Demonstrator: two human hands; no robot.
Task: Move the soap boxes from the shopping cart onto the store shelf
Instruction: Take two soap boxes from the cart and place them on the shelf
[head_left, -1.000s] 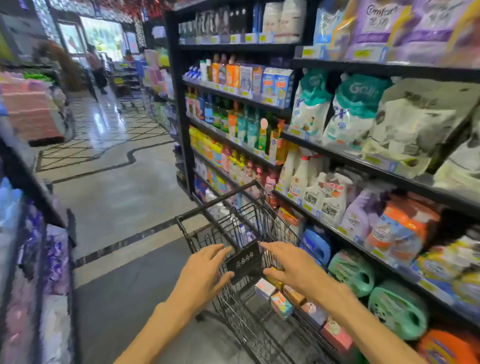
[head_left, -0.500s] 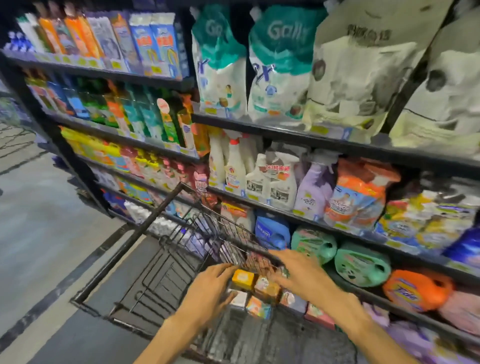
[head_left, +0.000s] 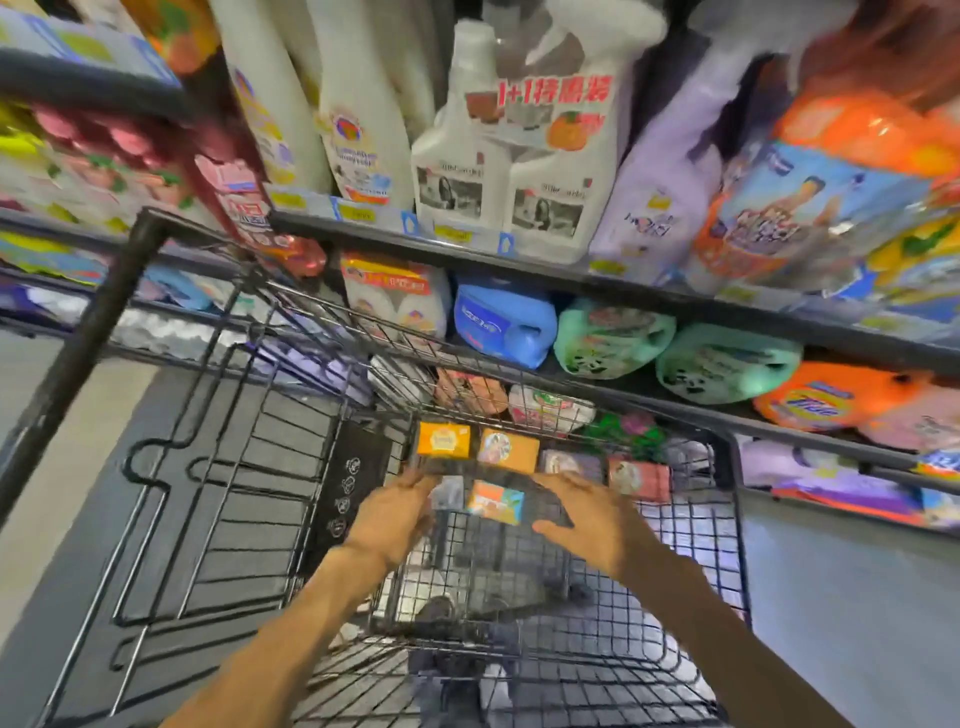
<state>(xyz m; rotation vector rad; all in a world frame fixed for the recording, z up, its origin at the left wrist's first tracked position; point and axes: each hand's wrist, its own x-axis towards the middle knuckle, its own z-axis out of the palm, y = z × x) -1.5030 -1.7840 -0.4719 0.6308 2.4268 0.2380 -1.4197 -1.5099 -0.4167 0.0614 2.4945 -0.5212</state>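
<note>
Black wire shopping cart (head_left: 249, 467) looks closer than before; both hands, left (head_left: 392, 514) and right (head_left: 587, 514), have moved lower, fingers spread open around small, colourful cardboard soap boxes (head_left: 496, 501).

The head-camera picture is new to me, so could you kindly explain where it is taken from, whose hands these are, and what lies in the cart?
There is no machine here: a person wears a wide-angle camera on the head, so you look forward and down along their own bare arms. The left hand and right hand reach, fingers spread, into a black wire shopping cart. Neither hand has closed on anything yet. Between them lies a multicoloured soap box. Beyond it, along the cart's far end, sit more boxes: a yellow-orange box, an orange box and a reddish box. Behind the cart stands the store shelf, stocked with white spray bottles, a blue jug and green jugs. The picture is blurred, so labels are hard to read.
</note>
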